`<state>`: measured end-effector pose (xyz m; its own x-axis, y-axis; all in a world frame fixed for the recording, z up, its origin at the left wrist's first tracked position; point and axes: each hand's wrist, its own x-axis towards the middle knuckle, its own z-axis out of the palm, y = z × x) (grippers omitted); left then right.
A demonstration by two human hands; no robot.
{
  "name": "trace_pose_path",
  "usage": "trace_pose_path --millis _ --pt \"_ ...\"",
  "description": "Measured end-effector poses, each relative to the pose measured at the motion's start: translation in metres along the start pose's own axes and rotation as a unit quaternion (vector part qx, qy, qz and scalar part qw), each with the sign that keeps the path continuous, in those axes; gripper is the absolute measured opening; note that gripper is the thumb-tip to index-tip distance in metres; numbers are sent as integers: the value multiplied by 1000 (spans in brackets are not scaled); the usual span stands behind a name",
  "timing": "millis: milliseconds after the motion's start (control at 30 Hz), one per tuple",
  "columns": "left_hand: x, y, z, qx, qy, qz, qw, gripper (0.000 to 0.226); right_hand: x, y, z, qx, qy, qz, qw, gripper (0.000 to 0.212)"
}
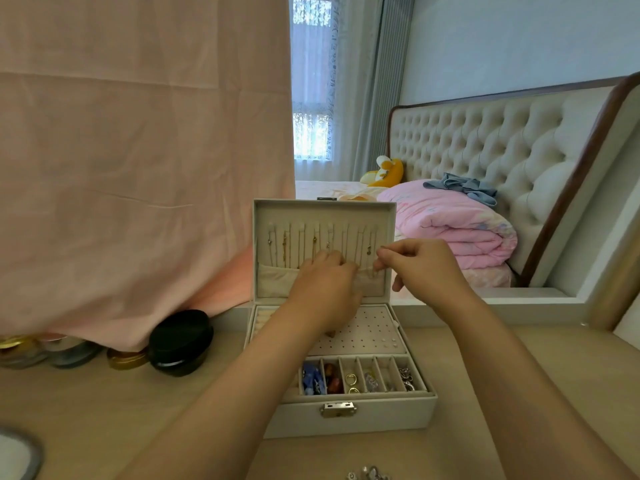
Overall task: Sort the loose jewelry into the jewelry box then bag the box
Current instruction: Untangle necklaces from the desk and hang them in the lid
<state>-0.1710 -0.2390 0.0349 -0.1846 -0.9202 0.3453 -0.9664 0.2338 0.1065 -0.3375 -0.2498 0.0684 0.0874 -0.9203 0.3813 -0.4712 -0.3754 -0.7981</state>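
Observation:
A white jewelry box (377,415) stands open on the wooden table, its lid (294,211) upright with several thin necklaces hanging inside. The front compartments hold beads, gold rings (351,382) and silver pieces. My left hand (325,289) reaches to the fabric pocket at the bottom of the lid, fingers curled against it; what they hold is hidden. My right hand (419,265) is at the lid's right side, thumb and fingers pinching what looks like a fine chain (375,263). Loose silver jewelry (369,474) lies at the table's front edge.
A pink cloth (138,150) hangs at the left over several round tins, with a black jar (181,341) beside them. A grey-rimmed round object (19,455) sits at the bottom left. Behind the table is a bed with a pink quilt (450,223).

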Motion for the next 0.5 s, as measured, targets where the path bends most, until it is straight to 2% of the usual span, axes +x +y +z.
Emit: trace_pose_path --millis 133,333,400,500 --pt "8 1 0 52 -14 1 999 47 17 -9 -1 -35 13 -14 999 19" --pt "13 1 -7 33 -37 -5 999 41 37 -8 8 -64 -9 -28 998 10" --pt "14 -1 -9 19 -46 -11 999 39 39 -3 12 -77 -7 -32 997 13" --pt "14 -2 -11 1 -55 -15 998 41 39 6 16 -172 5 -75 982 16"
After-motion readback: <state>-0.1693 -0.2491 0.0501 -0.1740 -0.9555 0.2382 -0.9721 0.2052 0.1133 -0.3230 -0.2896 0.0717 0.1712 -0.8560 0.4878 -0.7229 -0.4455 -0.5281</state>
